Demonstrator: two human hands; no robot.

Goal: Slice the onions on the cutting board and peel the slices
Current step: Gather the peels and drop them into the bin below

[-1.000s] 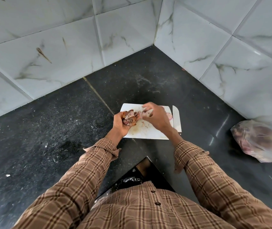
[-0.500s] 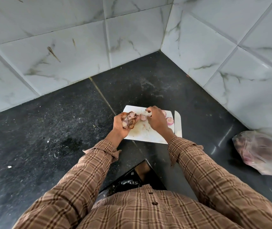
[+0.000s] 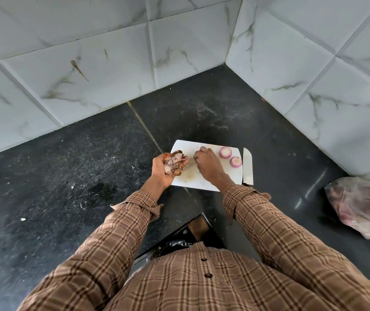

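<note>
1. Head view: no writing can be read anywhere.
2. The left hand [image 3: 168, 168] cups a wad of peels [image 3: 174, 163] over the board's [image 3: 190, 178] left edge.
3. The right hand [image 3: 207, 166] is curled over the board; what it holds, if anything, is hidden.
4. Two onion slices [image 3: 225, 152] lie at the board's far right, the knife [image 3: 247, 167] just beside that edge.
5. A bag [image 3: 363, 209] is cut off at right, well apart; its contents are blurred.

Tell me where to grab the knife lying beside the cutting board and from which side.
Grip the knife by its handle end nearest the person; only the pale blade shows clearly, lying flat along the right edge of the cutting board, tip pointing away. Come from above on the right with the right hand, probably, since the board blocks the left side.
</note>
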